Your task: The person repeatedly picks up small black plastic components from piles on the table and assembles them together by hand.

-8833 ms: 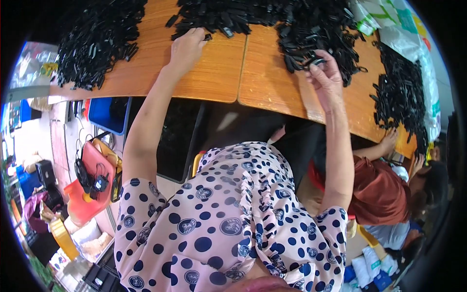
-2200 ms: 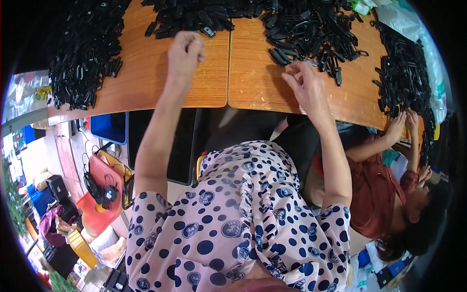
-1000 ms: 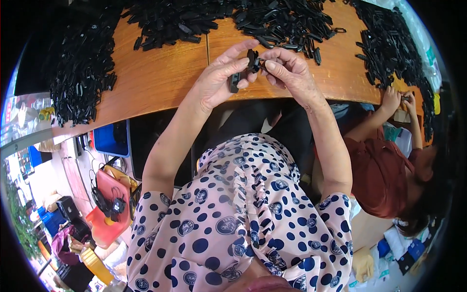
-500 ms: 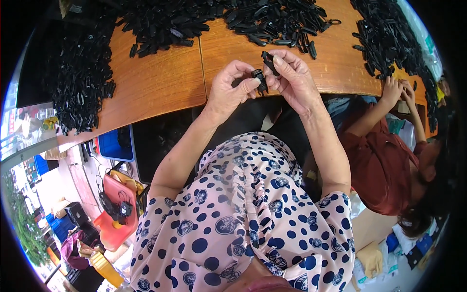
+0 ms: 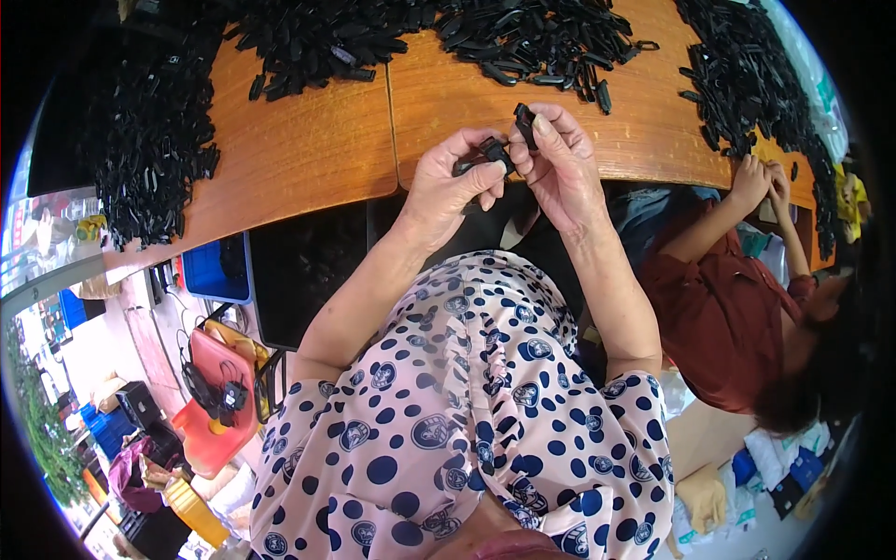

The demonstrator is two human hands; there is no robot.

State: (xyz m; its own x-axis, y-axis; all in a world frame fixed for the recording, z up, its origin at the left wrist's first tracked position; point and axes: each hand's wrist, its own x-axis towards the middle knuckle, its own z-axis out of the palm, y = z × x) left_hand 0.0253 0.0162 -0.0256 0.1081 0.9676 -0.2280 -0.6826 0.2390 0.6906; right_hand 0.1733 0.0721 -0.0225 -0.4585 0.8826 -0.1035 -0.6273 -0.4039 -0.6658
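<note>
My left hand (image 5: 452, 182) is closed on a small black plastic piece (image 5: 492, 152), its thumb pressing along one side. My right hand (image 5: 561, 173) pinches another black plastic piece (image 5: 525, 124), upright between thumb and fingers. Both hands meet at the near edge of the wooden table (image 5: 308, 145), the two pieces side by side. Whether they touch is hard to see. What exactly the pieces are cannot be made out. Beyond my hands lie heaps of similar black pieces, one at the middle left (image 5: 322, 42) and one at the middle right (image 5: 532, 39).
More black pieces cover the table's left end (image 5: 154, 149) and right side (image 5: 747, 79). A person in a dark red top (image 5: 714, 317) works at the right. Below the table at left are a blue crate (image 5: 189, 275), a black tray (image 5: 308, 280) and a red chair (image 5: 224, 387).
My right hand has tilted the piece in its fingers a little more upright. In my left hand the piece has turned slightly. The view has shifted a little.
</note>
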